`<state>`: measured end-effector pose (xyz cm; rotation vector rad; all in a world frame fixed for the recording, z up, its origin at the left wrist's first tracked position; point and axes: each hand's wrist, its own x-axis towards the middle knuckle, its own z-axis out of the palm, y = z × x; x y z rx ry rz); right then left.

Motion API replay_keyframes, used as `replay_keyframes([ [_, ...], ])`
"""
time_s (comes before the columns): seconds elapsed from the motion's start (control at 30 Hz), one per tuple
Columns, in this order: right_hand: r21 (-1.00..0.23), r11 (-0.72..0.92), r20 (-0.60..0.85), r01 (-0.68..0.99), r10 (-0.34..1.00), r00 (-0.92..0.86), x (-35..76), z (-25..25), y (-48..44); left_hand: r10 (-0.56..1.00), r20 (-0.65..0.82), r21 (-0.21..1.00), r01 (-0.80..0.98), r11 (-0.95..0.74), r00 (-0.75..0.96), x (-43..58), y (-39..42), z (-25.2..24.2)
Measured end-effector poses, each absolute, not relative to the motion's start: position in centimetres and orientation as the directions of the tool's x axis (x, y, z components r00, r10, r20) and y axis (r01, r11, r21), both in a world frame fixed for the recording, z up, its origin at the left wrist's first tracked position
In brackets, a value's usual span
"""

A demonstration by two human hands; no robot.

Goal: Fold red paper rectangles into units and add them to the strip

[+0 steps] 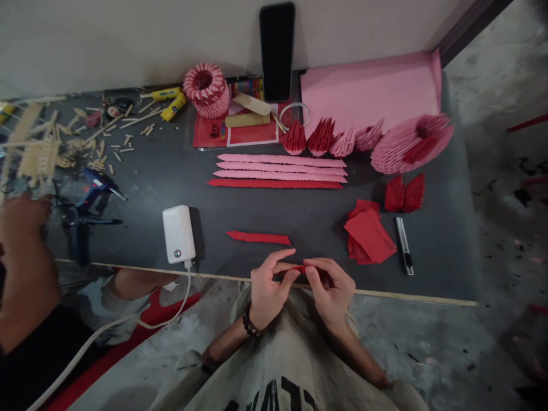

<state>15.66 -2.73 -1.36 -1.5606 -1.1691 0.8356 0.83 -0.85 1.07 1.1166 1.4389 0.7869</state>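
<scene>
Head camera, looking steeply down over table [141,188] (single view).

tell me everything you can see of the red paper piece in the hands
The red paper piece is small, looks folded and is held roughly level. Only its middle shows; fingers hide both ends. The left hand pinches one end and the right hand the other, over the front edge of the dark table. Its exact fold cannot be told.
</scene>
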Motion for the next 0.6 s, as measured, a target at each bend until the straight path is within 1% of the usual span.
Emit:
replay_keyframes([
  [0.1, -0.952, -0.077, 0.026, 0.297, 0.945, 0.327, 15.79, -1.17, -2.53, 0.919, -0.388, 0.909, 0.189, 0.371, 0.066, 1.03, -0.96, 0.81],
  [0.23, -0.937, -0.039, 0.062, 0.348, 0.96, 0.274, 15.84, -1.22, -2.44, 0.924, -0.38, 0.907, 0.219, 0.36, 0.052, 1.24, -1.09, 0.62],
  [0.33, -0.91, -0.006, 0.122, 0.414, 0.952, 0.281, 15.57, -1.45, -2.48, 0.94, -0.331, 0.909, 0.292, 0.296, 0.077, 1.38, -1.19, 0.65],
  [0.43, -0.882, 0.022, 0.181, 0.471, 0.938, 0.294, 15.36, -1.74, -2.42, 0.973, -0.22, 0.911, 0.374, 0.176, 0.077, 1.43, -1.18, 0.69],
  [0.53, -0.898, 0.025, 0.164, 0.439, 0.946, 0.281, 15.41, -1.97, -2.26, 0.99, -0.143, 0.903, 0.412, 0.123, 0.018, 1.27, -0.93, 0.53],
  [0.6, -0.931, 0.019, 0.126, 0.365, 0.954, 0.271, 15.42, -2.07, -2.24, 0.986, -0.167, 0.906, 0.393, 0.154, -0.002, 1.1, -0.71, 0.42],
])
